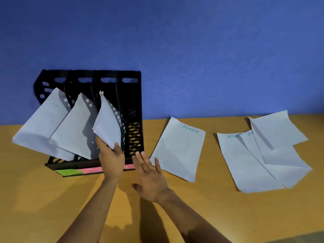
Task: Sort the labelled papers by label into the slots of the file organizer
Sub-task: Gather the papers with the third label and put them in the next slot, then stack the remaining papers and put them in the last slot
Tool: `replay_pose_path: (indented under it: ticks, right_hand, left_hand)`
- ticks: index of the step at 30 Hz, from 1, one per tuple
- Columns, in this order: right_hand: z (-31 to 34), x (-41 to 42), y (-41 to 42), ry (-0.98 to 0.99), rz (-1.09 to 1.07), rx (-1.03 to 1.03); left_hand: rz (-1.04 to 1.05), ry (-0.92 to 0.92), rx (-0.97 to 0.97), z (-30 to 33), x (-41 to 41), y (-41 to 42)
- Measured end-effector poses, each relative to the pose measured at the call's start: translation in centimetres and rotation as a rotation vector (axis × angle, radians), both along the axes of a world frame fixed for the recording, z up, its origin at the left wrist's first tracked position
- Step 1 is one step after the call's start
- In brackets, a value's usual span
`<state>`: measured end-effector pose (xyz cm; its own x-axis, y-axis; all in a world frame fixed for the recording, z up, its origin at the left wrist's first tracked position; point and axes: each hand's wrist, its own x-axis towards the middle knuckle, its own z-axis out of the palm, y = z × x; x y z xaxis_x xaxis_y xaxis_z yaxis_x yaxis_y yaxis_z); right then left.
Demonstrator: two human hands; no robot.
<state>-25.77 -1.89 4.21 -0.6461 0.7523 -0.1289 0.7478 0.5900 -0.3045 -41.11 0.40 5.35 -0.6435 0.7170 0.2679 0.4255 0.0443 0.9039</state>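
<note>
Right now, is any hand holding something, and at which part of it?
The left hand grips the paper stack in the third slot by its lower edge. The right hand is open and holds nothing.

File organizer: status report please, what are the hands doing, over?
Left hand grips papers in third slot. Right hand open beside file organizer. Fourth slot empty; ADMIN sheets wait on table.

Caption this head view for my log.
Left hand holds papers in the file organizer; ADMIN sheets remain on the table.
</note>
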Motion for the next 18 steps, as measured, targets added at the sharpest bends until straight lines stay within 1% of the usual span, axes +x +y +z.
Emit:
replay_pose_path:
  ticks: [3, 4, 6, 7, 9, 12, 13, 14, 15, 16, 18]
  right_hand:
    - [0.0, 0.5, 0.2, 0.085, 0.005, -0.02]
    - [-0.1, 0.8, 0.1, 0.129, -0.005, -0.015]
    - [-0.6, 2.1, -0.3, 0.24, -0.084, 0.032]
    - [-0.8, 3.0, -0.5, 0.303, -0.162, 0.053]
    - [-1.4, 5.2, -0.9, 0.413, -0.384, 0.082]
    - [-2.8, 9.3, -0.6, 0.488, -0.779, 0.128]
    - [-3.3, 10.7, -0.3, 0.477, -0.917, 0.097]
    - [-3.7, 12.0, 0.0, 0.459, -1.048, 0.022]
    - [-4.1, 13.1, 0.4, 0.448, -1.168, -0.094]
    - [-4.3, 13.9, 0.8, 0.456, -1.274, -0.229]
    - [-4.4, 14.5, 1.7, 0.569, -1.425, -0.468]
  left_hand:
    - [-0.054, -0.034, 0.056, 0.0, 0.9, -1.5]
    - [-0.035, -0.009, 0.054, -0.3, 1.4, -2.0]
    - [0.046, 0.112, 0.026, -1.2, 2.7, -3.2]
    - [0.073, 0.181, 0.017, -1.6, 3.5, -3.9]
    - [0.06, 0.288, 0.004, -2.3, 5.0, -5.2]
    - [-0.051, 0.414, 0.0, -3.3, 6.9, -6.4]
    - [-0.118, 0.46, 0.001, -3.6, 7.6, -6.6]
    - [-0.206, 0.482, -0.012, -3.9, 8.2, -6.8]
    - [-0.309, 0.463, -0.05, -4.3, 8.8, -6.9]
    - [-0.418, 0.405, -0.12, -4.5, 9.4, -7.1]
    - [-0.585, 0.244, -0.313, -5.0, 10.5, -7.2]
